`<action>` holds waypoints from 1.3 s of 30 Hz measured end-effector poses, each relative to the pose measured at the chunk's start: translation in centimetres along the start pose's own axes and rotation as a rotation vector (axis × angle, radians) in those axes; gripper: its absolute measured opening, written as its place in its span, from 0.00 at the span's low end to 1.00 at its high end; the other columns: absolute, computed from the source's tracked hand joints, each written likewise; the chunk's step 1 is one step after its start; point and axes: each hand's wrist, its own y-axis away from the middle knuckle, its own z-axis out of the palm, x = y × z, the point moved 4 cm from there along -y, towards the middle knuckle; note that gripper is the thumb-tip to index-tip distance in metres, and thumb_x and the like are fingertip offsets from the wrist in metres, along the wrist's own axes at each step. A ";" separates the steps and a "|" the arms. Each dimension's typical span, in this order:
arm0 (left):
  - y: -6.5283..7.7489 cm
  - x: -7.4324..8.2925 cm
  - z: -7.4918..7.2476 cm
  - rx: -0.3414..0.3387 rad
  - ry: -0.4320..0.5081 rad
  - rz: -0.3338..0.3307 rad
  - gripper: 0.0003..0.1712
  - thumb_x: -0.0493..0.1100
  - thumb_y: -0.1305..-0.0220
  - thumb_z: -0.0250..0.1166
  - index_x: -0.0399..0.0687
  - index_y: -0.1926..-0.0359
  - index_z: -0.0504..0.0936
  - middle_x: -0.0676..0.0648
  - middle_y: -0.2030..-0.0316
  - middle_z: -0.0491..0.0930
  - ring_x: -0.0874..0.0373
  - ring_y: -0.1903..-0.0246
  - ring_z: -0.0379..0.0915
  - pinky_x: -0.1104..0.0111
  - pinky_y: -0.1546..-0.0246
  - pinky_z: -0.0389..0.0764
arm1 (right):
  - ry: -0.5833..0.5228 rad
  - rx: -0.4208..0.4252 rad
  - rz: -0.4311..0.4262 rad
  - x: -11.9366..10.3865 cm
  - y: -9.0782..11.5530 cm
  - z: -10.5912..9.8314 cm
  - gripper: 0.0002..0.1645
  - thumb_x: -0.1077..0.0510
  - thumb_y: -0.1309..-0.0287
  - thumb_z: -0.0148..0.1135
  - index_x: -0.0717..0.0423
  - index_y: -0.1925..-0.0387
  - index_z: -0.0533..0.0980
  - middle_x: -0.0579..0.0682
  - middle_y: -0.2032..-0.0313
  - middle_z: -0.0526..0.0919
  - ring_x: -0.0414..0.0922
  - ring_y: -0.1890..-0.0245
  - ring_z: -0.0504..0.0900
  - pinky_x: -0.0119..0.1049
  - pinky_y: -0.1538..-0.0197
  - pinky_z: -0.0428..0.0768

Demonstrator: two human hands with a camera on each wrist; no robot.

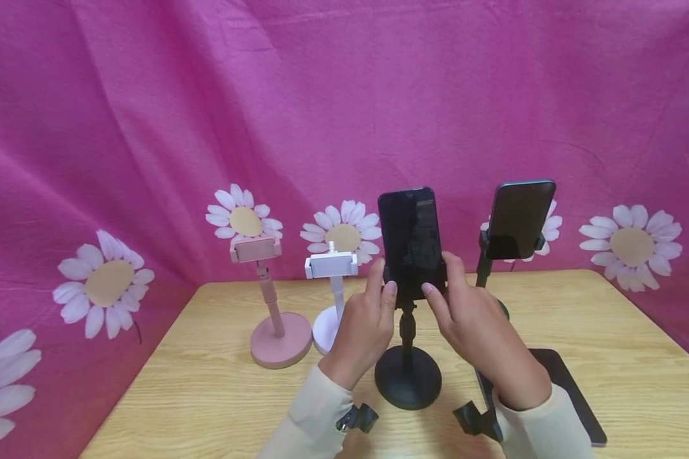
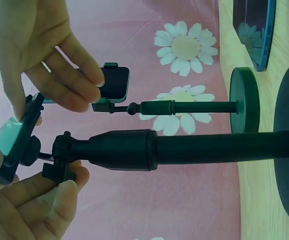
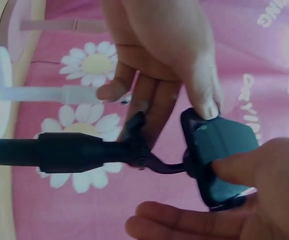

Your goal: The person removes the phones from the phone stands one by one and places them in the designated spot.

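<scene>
In the head view, the phone stands upright, leaning slightly, atop the black stand on the wooden tabletop. The left hand grips its lower left edge and the right hand its lower right, each thumb at the front. The pink stand and white stand are to the left; a second phone sits in another holder to the right.

From the left wrist, the left hand's lower fingers curl near the joint below the phone; whether they touch it I cannot tell. The right hand's lower fingers reach out loosely, holding nothing.

From the right wrist, both thumbs rest against the phone, one near a corner, the other on its face. It should be light, stiff and rather slippery, with glass that would not forgive a drop, so the side edges look the best hold, away from the screen. The thin neck behind it probably swivels under uneven pressure.
</scene>
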 end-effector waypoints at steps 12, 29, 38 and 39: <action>2.8 0.0 -2.7 0.054 -0.049 0.078 0.24 0.47 0.26 0.47 0.40 0.35 0.62 0.57 0.86 0.62 0.70 0.89 0.55 0.77 0.88 0.61 | 0.131 0.008 -0.122 -3.3 1.2 -1.3 0.28 0.58 0.39 0.63 0.65 0.41 0.67 0.39 0.84 0.74 0.35 0.86 0.68 0.40 0.72 0.76; 3.6 0.3 -2.9 0.205 -0.007 0.245 0.18 0.43 0.33 0.46 0.40 0.45 0.64 0.53 0.84 0.66 0.69 0.88 0.59 0.83 0.85 0.62 | 0.206 -0.043 -0.133 -5.3 2.6 -2.2 0.21 0.57 0.42 0.66 0.58 0.48 0.74 0.36 0.89 0.63 0.33 0.90 0.62 0.36 0.76 0.73; 3.3 0.3 -3.2 0.120 -0.031 0.206 0.20 0.47 0.30 0.51 0.40 0.45 0.63 0.53 0.82 0.69 0.67 0.86 0.61 0.82 0.83 0.65 | 0.227 -0.022 -0.139 -5.3 2.5 -2.1 0.21 0.55 0.41 0.65 0.58 0.48 0.75 0.36 0.90 0.63 0.35 0.89 0.63 0.37 0.77 0.72; 3.3 0.3 -3.3 0.109 -0.033 0.207 0.20 0.46 0.31 0.52 0.40 0.45 0.62 0.53 0.82 0.68 0.67 0.86 0.61 0.82 0.83 0.64 | 0.217 -0.031 -0.130 -5.2 2.5 -2.1 0.22 0.55 0.41 0.65 0.59 0.46 0.75 0.36 0.89 0.64 0.35 0.89 0.64 0.37 0.77 0.72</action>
